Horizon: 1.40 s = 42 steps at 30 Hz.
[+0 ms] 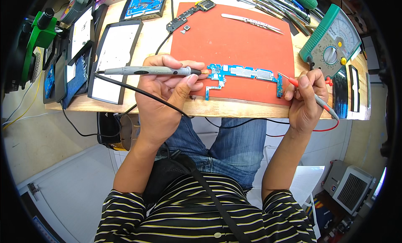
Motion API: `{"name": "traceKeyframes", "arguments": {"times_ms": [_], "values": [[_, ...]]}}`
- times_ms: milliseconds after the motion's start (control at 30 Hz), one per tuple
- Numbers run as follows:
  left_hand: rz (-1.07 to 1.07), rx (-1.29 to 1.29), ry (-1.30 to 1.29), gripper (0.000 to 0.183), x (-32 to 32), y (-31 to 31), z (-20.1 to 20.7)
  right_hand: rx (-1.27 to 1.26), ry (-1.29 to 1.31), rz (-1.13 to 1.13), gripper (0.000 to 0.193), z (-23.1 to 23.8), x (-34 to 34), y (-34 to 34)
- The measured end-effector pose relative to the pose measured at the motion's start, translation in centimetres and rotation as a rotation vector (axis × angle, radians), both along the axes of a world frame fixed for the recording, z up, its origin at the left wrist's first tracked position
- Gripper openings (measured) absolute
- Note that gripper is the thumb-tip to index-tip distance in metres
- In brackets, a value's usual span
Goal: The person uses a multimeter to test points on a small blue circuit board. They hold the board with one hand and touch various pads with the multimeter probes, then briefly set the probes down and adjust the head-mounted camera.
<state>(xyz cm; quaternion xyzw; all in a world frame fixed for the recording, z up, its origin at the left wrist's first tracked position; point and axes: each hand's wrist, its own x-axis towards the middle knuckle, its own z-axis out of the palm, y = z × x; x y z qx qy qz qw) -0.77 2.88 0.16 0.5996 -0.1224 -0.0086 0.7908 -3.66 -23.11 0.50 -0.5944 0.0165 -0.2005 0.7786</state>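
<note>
My left grip (162,108) holds grey probe (155,70); right grip (307,98) pinches red probe (293,81) near blue circuit board's (242,72) right end. Best I touch lightly, steadily.

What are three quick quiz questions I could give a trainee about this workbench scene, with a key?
1. Which hand holds the slim, grey-and-black, pen-shaped test probe?

2. True or false: the green-framed, boxy analog meter stands to the right of the flat, orange-red mat.

3. The slim, silver metal tweezers lie on:
A) the bare wood
B) the mat
C) the white tray

Key:
1. The left hand.
2. True.
3. B.
</note>
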Motion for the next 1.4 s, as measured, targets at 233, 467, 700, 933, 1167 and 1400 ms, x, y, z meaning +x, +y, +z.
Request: {"name": "traceKeyframes", "arguments": {"times_ms": [233, 467, 700, 933, 1167, 1400], "values": [[-0.023, -0.026, -0.015, 0.025, 0.0, 0.0, -0.2, 0.012, 0.002, -0.006, 0.022, 0.0, -0.1, 0.1], [-0.007, -0.01, -0.039, 0.027, -0.2, 0.2, -0.3, 0.003, -0.005, -0.012, 0.023, 0.0, -0.1, 0.1], [-0.076, -0.041, -0.075, 0.029, -0.4, 0.7, -0.7, 0.005, -0.009, -0.005, 0.023, 0.0, -0.1, 0.1], [0.019, 0.045, -0.164, 0.032, -1.2, 0.2, -0.8, -0.004, 0.01, -0.008, 0.022, 0.0, -0.1, 0.0], [0.038, 0.3, -0.313, 0.033, -1.9, 0.9, -0.3, -0.008, 0.014, -0.02, 0.021, 0.1, -0.1, 0.1], [-0.011, 0.197, -0.327, 0.031, -1.4, 1.1, -0.9, -0.038, 0.023, -0.047, 0.023, 0.3, 0.0, 0.4]]}}
